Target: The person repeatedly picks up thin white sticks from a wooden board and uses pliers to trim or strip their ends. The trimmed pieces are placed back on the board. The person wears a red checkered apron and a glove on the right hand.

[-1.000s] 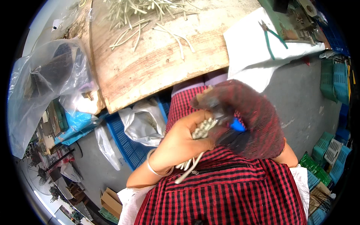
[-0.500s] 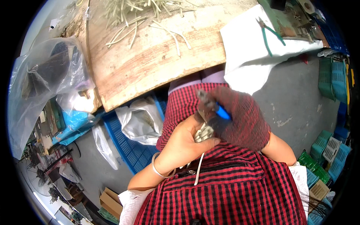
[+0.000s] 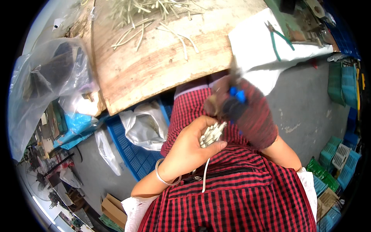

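My left hand is bare, wears a bangle at the wrist and grips a bundle of short white tubes over my red checked lap; one tube hangs down from the fist. My right hand wears a dark red knit glove and holds a blue-handled tool, blurred by motion, just above and right of the bundle. More white tubes lie scattered on the worn wooden board in front of me.
Green-handled pliers lie on a white sheet at the board's right. A blue plastic crate with a clear bag stands below the board, large clear bags at left, green and blue crates at right.
My gloved right hand with the blue-handled tool has risen up and away from the bundle. My left hand has stayed closed on the tubes, shifting slightly lower.
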The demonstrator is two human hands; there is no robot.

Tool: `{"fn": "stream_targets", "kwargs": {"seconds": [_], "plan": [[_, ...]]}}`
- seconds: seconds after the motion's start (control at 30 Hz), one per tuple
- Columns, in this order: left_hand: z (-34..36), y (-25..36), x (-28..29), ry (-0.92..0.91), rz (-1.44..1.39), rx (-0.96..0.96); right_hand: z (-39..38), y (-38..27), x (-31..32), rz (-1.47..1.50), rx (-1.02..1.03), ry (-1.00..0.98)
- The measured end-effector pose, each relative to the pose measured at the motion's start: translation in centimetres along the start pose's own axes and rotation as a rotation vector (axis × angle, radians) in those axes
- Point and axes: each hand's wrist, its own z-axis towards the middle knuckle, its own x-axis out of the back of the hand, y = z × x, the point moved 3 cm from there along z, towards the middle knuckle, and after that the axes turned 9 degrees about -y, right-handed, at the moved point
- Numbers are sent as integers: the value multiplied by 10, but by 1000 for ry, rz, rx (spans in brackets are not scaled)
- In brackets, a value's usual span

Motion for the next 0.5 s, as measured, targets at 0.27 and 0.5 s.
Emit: {"fn": "stream_targets", "kwargs": {"seconds": [0.27, 0.5], "plan": [[-5, 8, 6, 32, 1, -6, -7, -13, 14, 45, 69, -41], [-4, 15, 2, 293, 450, -231, -17, -42, -9, -821, 362, -13]]}}
